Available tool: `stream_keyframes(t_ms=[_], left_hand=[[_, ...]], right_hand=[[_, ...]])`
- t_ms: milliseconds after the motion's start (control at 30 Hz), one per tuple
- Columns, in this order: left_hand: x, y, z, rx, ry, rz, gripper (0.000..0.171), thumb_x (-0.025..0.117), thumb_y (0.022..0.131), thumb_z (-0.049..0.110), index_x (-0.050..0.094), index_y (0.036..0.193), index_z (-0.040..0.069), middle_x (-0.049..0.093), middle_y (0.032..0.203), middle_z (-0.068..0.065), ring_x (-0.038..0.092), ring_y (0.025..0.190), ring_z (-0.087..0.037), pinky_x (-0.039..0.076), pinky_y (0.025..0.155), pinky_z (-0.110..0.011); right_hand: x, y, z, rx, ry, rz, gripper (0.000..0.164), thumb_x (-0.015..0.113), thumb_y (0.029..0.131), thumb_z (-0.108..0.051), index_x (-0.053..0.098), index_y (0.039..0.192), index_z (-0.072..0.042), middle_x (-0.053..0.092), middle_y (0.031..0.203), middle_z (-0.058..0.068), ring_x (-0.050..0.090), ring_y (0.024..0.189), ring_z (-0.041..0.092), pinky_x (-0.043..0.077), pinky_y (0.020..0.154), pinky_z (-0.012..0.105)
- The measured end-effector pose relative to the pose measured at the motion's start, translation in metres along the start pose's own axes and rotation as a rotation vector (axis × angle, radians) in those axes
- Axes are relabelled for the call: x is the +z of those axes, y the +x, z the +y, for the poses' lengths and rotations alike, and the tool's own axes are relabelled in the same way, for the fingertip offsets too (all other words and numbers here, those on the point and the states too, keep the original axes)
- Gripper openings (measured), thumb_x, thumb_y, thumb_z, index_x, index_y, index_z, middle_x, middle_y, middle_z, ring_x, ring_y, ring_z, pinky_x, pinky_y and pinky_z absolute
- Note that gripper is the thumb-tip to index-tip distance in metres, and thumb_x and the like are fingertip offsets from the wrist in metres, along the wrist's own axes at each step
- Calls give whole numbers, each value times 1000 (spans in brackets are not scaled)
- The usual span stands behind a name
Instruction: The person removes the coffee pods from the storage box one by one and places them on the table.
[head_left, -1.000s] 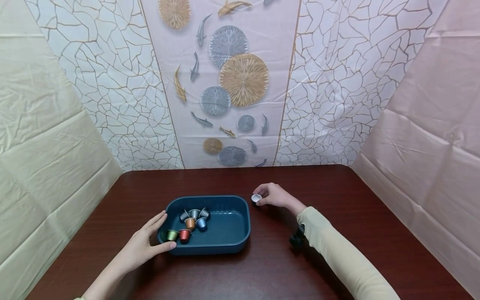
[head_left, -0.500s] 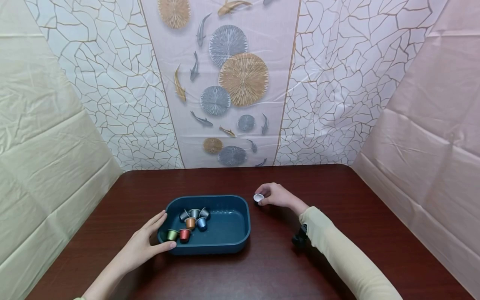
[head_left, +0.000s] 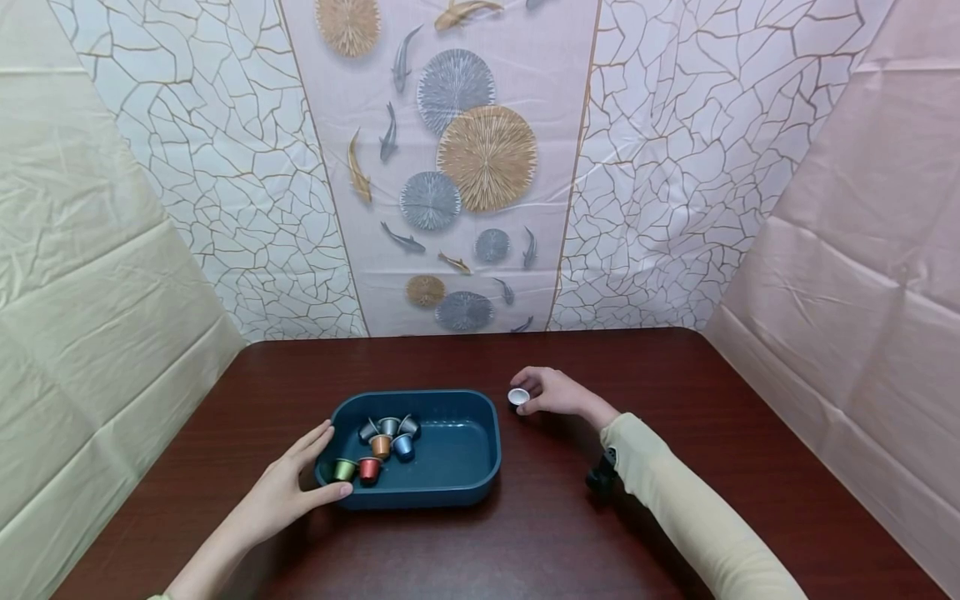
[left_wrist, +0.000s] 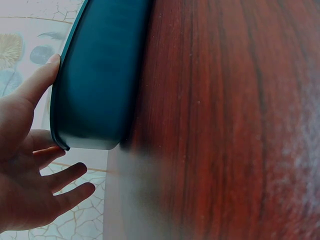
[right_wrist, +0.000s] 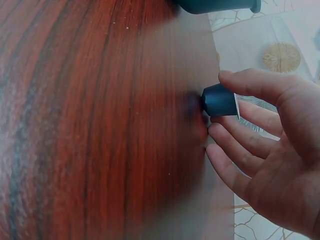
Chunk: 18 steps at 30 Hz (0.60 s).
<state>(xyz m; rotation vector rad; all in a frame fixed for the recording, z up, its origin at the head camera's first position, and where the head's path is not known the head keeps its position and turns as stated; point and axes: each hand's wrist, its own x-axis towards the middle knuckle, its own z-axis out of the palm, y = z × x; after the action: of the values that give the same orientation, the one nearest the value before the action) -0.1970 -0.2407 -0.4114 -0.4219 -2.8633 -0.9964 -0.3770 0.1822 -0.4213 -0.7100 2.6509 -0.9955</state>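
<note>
My left hand [head_left: 279, 492] rests on the left end of a dark blue rectangular tray [head_left: 420, 499]. Its thumb touches the near rim, and its fingers lie fairly straight at the left side. Inside the tray are several coffee capsules, among them a green capsule [head_left: 344, 471], a red capsule [head_left: 369, 472], an orange capsule [head_left: 381, 447] and a blue capsule [head_left: 404, 449]. To the right of the tray, my right hand [head_left: 553, 392] pinches a dark capsule [right_wrist: 220, 100] between thumb and fingers. That capsule stands on the tabletop, its white lid facing up.
The dark red wooden table [head_left: 525, 542] ends at a patterned backdrop [head_left: 465, 250] behind the tray. Pale cloth [head_left: 862, 333] hangs along the right side, and more cloth lines the left. A black device [head_left: 601, 477] sits under my right wrist.
My right hand and the dark capsule have shifted slightly to the right, away from the tray. The left hand, the tray and its capsules have stayed put.
</note>
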Motion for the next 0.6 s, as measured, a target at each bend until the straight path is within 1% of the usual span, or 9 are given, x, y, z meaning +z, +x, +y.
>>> stream_keyframes(t_ms=[133,233,400,600], left_hand=[[0,0,0,-4,1,-1,90,76,84,45,38,149,-5,34,158,-23,35,143,-47,39,106,-66],[0,0,0,-10,3,-5,90,75,84,46,38,149,-5,33,158,-23,35,143,-47,40,106,-66],[0,0,0,-16,5,-12,91,75,84,46,38,149,-5,33,159,-23,35,143,-47,40,106,-65],[0,1,0,-18,2,-11,91,75,84,46,37,149,-4,33,159,-22,35,143,-47,41,106,-65]], right_hand=[[-2,0,0,-14,12,-25,59,78,84,-21,54,135,-3,65,123,17,66,111,30,54,96,46],[-4,0,0,-24,15,-48,64,78,84,-23,51,138,-3,63,126,18,65,112,30,54,97,46],[-9,2,-4,-25,-15,-60,64,78,84,-24,50,139,-6,63,127,16,64,115,28,53,99,46],[-18,7,-18,-37,-82,-74,63,77,84,-22,50,139,-6,61,130,22,61,118,31,51,102,46]])
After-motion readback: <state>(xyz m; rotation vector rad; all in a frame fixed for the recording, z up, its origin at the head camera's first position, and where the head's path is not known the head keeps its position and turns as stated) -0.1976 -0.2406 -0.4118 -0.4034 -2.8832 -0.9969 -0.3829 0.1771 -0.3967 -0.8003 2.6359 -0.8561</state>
